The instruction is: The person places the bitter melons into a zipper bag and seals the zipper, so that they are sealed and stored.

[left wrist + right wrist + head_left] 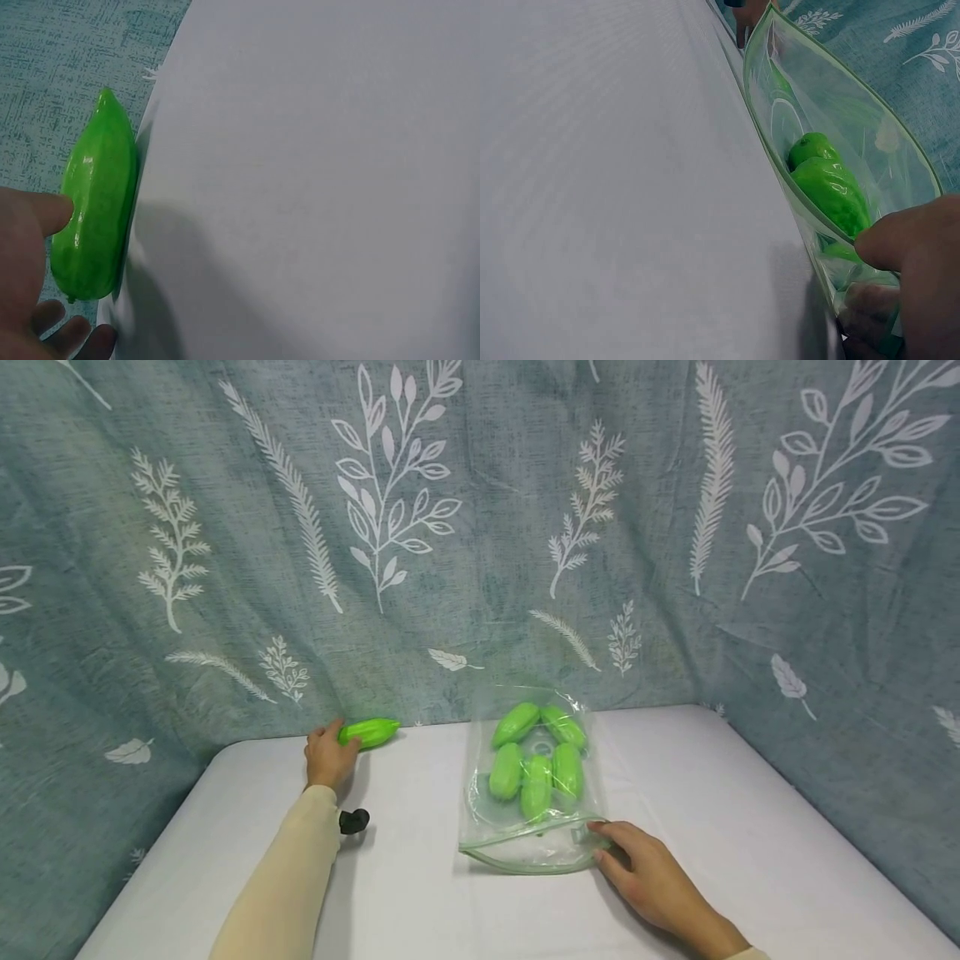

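Note:
At the far left of the table, my left hand [330, 758] reaches to a bright green, ribbed toy vegetable [370, 733] with a pointed tip. In the left wrist view, the thumb overlaps the side of this toy vegetable [97, 202], and the other visible fingertips [71, 335] are spread below its blunt end. My right hand [648, 872] pinches the right end of the opening of a clear zip bag [517, 857] with a green rim. Several similar green toy vegetables [536, 785] lie inside. The right wrist view shows the bag mouth [840, 97] gaping, with the thumb [885, 240] on its rim.
The white-covered table [412, 893] ends at the back and sides against a teal leaf-patterned curtain [487, 527]. A small black device [354, 821] sticks out from the left sleeve [288, 877].

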